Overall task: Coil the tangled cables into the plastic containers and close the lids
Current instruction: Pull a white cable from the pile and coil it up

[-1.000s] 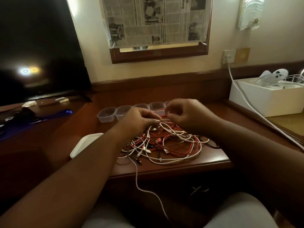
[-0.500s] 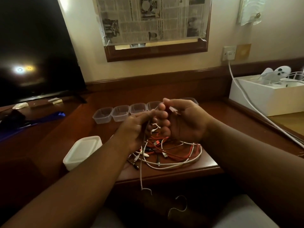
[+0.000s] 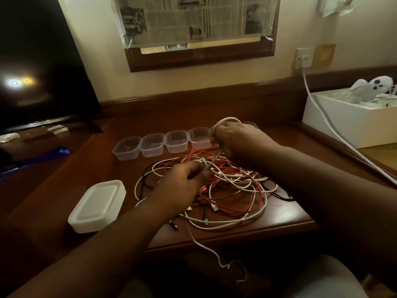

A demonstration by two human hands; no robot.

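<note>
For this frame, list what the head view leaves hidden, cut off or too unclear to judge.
- Fifth container: mostly hidden behind the right hand; contents unknown.
- White cable loop: the number of turns is hidden by the fingers.
- Left hand: its grip on the strand is blurred.
- Cable pile: separate cables can't be counted in the tangle.
- Lid stack: the number of lids is unclear.

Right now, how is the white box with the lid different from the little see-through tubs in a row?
The white lidded box looks milky and closed; the clear tubs are see-through, open and empty. The box sits alone near the desk's front left; the tubs stand side by side farther back. The box looks bigger. Both are plastic and hold no cables that show.
</note>
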